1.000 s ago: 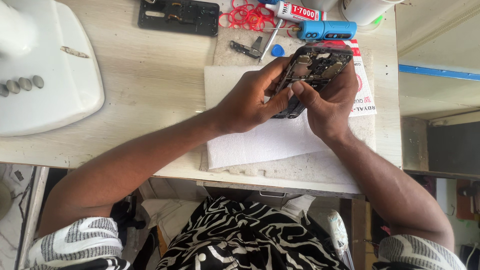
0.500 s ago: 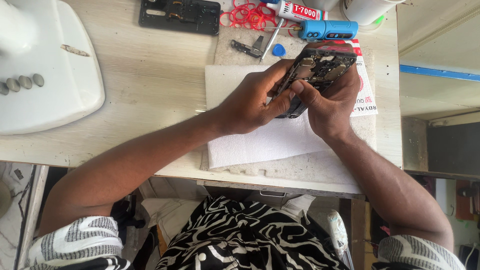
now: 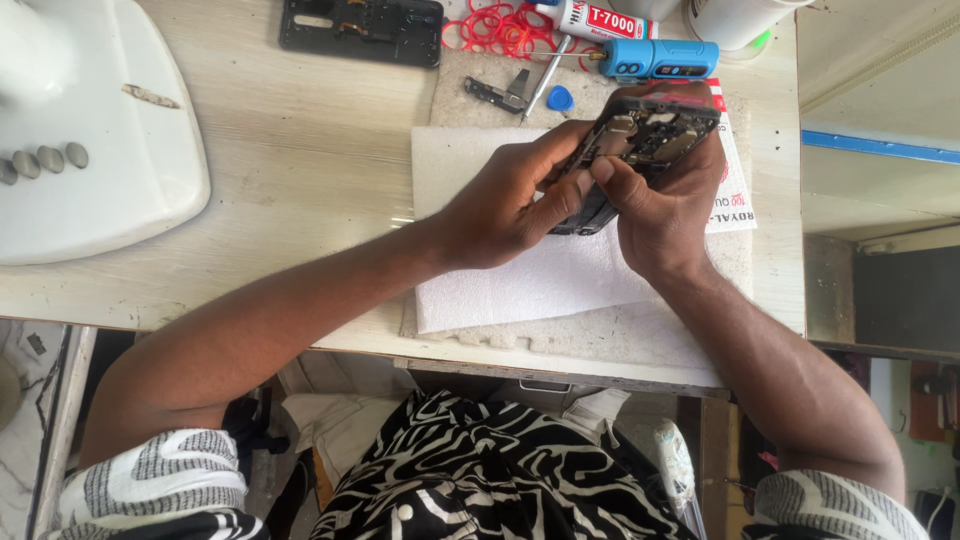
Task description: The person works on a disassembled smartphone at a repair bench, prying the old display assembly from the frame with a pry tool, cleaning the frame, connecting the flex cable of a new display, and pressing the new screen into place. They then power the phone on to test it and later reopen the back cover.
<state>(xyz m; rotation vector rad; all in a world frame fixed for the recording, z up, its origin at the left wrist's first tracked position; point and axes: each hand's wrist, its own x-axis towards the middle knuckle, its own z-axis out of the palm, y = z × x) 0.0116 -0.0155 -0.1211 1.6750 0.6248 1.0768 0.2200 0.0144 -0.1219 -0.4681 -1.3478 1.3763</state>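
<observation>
Still both hands [image 3: 590, 195] around phone [image 3: 645, 140].

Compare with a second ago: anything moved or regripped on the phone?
Barely. Both hands keep hold of the opened phone; the left hand and right hand look gripped as before, and the phone seems tipped slightly differently. The blue tool, red rubber bands and black frame lie unmoved on the table.

opened phone [image 3: 650, 135] tilted slightly; left hand [image 3: 510, 205] thumb shifted along edge.
</observation>
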